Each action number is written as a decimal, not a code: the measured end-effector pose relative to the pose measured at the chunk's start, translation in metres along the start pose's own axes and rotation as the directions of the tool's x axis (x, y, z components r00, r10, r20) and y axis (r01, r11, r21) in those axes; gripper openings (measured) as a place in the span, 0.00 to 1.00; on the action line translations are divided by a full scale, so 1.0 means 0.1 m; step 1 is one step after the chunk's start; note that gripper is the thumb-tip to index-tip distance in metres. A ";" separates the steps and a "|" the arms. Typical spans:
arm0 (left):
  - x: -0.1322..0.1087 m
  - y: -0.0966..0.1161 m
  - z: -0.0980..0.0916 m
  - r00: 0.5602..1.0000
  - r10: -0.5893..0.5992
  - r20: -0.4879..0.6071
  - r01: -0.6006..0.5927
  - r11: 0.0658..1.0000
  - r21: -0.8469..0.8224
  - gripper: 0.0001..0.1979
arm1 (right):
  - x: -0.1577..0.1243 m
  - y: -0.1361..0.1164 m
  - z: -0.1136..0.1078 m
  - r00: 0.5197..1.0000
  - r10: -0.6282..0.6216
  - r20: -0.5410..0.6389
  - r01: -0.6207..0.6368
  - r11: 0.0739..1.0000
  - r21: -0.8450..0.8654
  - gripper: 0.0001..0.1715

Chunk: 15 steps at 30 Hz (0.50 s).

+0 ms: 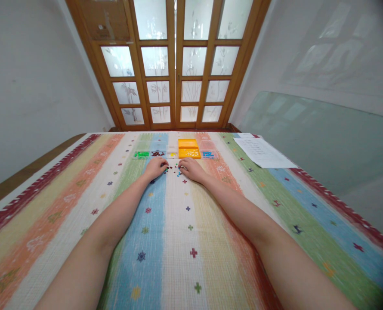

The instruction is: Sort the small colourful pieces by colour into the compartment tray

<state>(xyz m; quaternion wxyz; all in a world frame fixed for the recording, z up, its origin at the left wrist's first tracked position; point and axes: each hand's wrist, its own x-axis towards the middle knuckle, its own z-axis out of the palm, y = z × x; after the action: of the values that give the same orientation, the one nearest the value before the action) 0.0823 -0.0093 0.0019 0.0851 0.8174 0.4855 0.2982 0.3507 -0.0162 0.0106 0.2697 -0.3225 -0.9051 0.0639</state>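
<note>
Small loose beads (pixel 175 167), dark, green and blue, lie scattered on the tablecloth between my two hands. My left hand (pixel 155 168) rests at their left side, fingers curled in and pressed together by a few dark beads. From the right, my right hand (pixel 193 169) reaches to the same beads, its fingers bent and drawn together at the tips. What either hand pinches is too small to make out. Just beyond stand clear boxes of green beads (pixel 142 154), dark red beads (pixel 158 153), yellow beads (pixel 172 154) and blue beads (pixel 207 154), and an open orange box (pixel 189 141) holding pale pieces.
A striped tablecloth (pixel 178 258) covers the table. Printed paper sheets (pixel 263 153) lie at the far right, by a greenish glass panel (pixel 327 142) against the wall. Wooden doors with glass panes (pixel 175 86) stand past the far edge.
</note>
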 end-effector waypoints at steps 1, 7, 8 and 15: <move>0.00 -0.01 -0.02 1.000 0.016 0.019 -0.015 1.000 -0.017 0.08 | 0.00 0.00 -0.01 1.000 0.000 -0.002 0.000 1.000 0.006 0.09; 0.01 -0.04 -0.13 0.991 0.071 0.118 -0.057 0.991 -0.121 0.09 | -0.01 0.00 -0.03 1.000 -0.006 -0.014 0.006 1.000 0.023 0.07; 0.01 -0.04 -0.14 0.990 0.066 0.123 -0.051 0.991 -0.121 0.08 | -0.01 0.00 -0.02 1.000 -0.002 -0.008 0.002 1.000 0.024 0.07; 0.02 -0.03 -0.12 0.989 0.056 0.134 -0.038 0.990 -0.133 0.07 | 0.01 0.03 -0.01 0.997 0.048 -0.059 -0.044 0.997 0.061 0.06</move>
<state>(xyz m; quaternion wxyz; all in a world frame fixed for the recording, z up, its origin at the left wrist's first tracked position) 0.0740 -0.0083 0.0114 0.1642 0.8400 0.4385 0.2742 0.3524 -0.0129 0.0114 0.3050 -0.3369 -0.8865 0.0875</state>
